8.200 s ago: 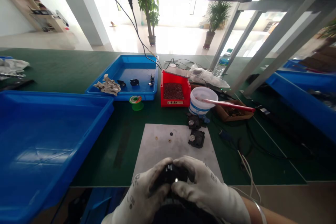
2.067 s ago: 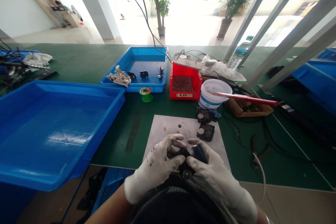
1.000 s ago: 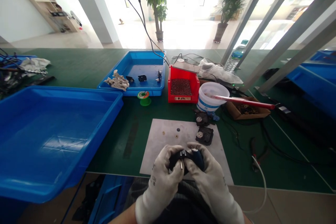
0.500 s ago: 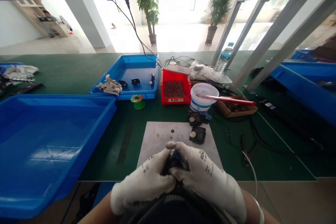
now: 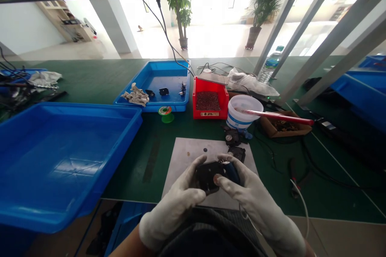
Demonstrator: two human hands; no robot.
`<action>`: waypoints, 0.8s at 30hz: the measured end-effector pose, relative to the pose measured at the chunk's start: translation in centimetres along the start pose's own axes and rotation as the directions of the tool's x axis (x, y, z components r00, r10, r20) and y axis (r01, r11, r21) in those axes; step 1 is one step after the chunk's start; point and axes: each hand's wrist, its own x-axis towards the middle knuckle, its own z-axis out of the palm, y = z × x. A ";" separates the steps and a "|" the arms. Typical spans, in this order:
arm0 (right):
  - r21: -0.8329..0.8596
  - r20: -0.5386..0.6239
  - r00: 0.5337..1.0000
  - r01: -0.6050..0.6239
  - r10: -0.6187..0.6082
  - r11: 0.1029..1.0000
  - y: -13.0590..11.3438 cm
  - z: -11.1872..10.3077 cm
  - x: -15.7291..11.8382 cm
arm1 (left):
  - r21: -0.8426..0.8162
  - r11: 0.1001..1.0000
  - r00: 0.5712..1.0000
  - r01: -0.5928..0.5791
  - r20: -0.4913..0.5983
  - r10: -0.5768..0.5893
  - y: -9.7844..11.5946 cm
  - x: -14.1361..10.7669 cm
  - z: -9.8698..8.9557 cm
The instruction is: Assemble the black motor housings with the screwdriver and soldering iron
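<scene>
above the pale sheet [image 5: 176,168], the left hand [image 5: 182,194], half curled, cups the near-left edge of the black housing [image 5: 207,173], while the right hand [image 5: 249,186], closed more firmly, grips a dark blue cylinder [image 5: 232,171] and rests its thumb on the housing's face. bracing the housing steadily and pressing evenly should serve best, though the contact beneath the thumb is hard to make out.

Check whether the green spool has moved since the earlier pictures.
No. The green spool sits in the same spot, left of the red bin and by the smaller blue tray's front edge; only the view shifts.
</scene>
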 end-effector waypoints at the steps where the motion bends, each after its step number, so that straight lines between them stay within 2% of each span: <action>1: 0.005 -0.006 1.000 0.009 -0.009 1.000 0.0 0.1 -0.2 | 0.064 0.998 1.000 0.010 -0.015 -0.009 0.1 -0.1 -0.2; 5: -0.048 0.002 0.999 0.049 -0.049 0.998 0.9 0.1 -0.8 | 0.202 0.979 0.997 -0.004 -0.070 0.018 -0.1 -0.4 -0.5; 11: -0.167 0.014 0.990 0.144 -0.144 0.975 2.9 0.0 -1.6 | 0.332 0.941 0.996 -0.072 -0.034 0.088 0.1 -0.5 0.2; 15: -0.154 0.043 0.987 0.159 -0.154 0.975 3.3 0.1 -1.6 | 0.524 0.840 0.987 -0.144 0.016 0.159 0.0 -0.9 -0.2; 19: -0.142 0.066 0.985 0.165 -0.157 0.976 3.2 0.2 -1.5 | 0.704 0.702 0.987 -0.108 -0.008 0.159 -0.2 -1.5 -0.6; 21: -0.144 0.072 0.985 0.163 -0.154 0.976 3.1 0.2 -1.5 | 0.726 0.681 0.988 -0.090 -0.021 0.153 -0.3 -1.7 -0.5; 24: -0.125 0.068 0.985 0.166 -0.158 0.978 3.3 0.2 -1.7 | 0.703 0.703 0.988 -0.105 -0.007 0.155 -0.2 -1.6 -0.3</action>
